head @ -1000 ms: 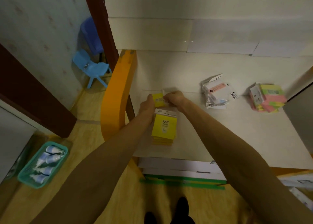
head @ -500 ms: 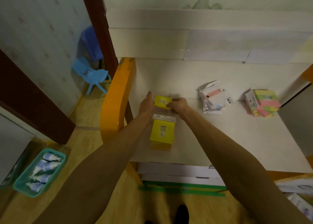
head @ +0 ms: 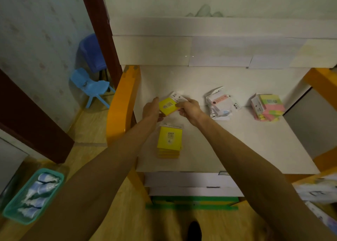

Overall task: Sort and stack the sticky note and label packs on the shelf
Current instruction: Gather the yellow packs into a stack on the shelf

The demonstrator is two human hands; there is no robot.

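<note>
Centre of frame, on the white shelf (head: 237, 145): both hands hold one yellow sticky note pack (head: 168, 106) tilted just above the surface. Left hand (head: 150, 109) cups its left edge, thumb under; right hand (head: 189, 108) pinches the right edge near the white header card. Below it lies a stack of yellow packs (head: 170, 141). Right of centre, a clear-bagged label pack (head: 219, 103); far right, a multicolour sticky note pile (head: 268, 107). Judgement: packs are light and fairly stiff, the film wrap slippery; best held by opposite edges, not the floppy header.
</note>
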